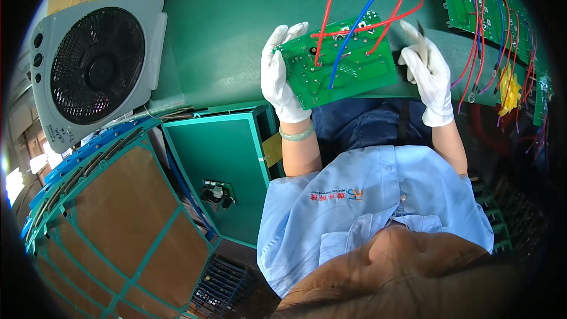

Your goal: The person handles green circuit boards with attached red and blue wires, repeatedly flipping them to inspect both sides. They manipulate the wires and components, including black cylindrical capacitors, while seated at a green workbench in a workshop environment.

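My left hand (280, 77), in a white glove, grips the left edge of a green circuit board (304, 82). The board is tilted over the near edge of the green bench, its soldered face showing. Red wires (322, 29) and a blue wire (347, 46) rise from it, some ending in dark tips. My right hand (428, 74), also white-gloved, is just right of the board and apart from it. Its fingers are closed around a slim, pointed grey tool (422, 44) whose exact kind I cannot make out.
More green circuit boards (458, 12) with red and blue wires lie at the far right, beside a yellow bundle (510, 88). A grey box fan (100, 65) stands at the left. Below it are a green cabinet (207, 147) and a brown-panelled frame (118, 201).
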`<state>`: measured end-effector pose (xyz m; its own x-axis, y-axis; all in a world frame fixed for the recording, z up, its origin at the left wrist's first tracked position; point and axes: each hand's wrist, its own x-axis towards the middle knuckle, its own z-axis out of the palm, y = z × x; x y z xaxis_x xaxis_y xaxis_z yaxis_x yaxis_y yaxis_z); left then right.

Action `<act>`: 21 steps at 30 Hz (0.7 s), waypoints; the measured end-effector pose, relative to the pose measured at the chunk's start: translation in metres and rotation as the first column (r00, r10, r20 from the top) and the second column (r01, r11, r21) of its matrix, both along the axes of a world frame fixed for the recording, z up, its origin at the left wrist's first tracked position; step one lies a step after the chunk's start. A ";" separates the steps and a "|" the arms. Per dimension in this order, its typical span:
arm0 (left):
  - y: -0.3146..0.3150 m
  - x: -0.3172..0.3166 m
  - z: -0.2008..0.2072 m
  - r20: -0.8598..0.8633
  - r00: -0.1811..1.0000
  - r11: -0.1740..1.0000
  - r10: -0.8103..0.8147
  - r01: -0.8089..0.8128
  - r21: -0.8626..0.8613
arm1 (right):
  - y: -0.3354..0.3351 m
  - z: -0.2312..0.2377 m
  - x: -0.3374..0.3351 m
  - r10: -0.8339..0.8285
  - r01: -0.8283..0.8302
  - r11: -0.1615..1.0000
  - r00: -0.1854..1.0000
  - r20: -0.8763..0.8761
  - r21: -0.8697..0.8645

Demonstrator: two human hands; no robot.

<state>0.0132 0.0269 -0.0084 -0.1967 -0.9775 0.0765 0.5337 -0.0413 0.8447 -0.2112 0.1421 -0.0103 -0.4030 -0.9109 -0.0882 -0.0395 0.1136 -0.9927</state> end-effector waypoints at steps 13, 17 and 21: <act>-0.001 0.006 -0.003 0.045 0.997 0.998 -0.056 0.058 -0.037 | 0.008 0.000 -0.006 0.038 -0.034 0.999 0.991 -0.125 0.035; -0.002 0.007 -0.004 0.029 0.998 0.997 -0.062 0.063 -0.035 | 0.009 -0.004 -0.008 0.044 -0.043 0.999 0.996 -0.079 0.012; -0.002 0.006 -0.004 0.025 0.998 0.998 -0.055 0.056 -0.020 | 0.008 -0.002 -0.008 0.069 -0.064 0.997 0.986 -0.149 0.040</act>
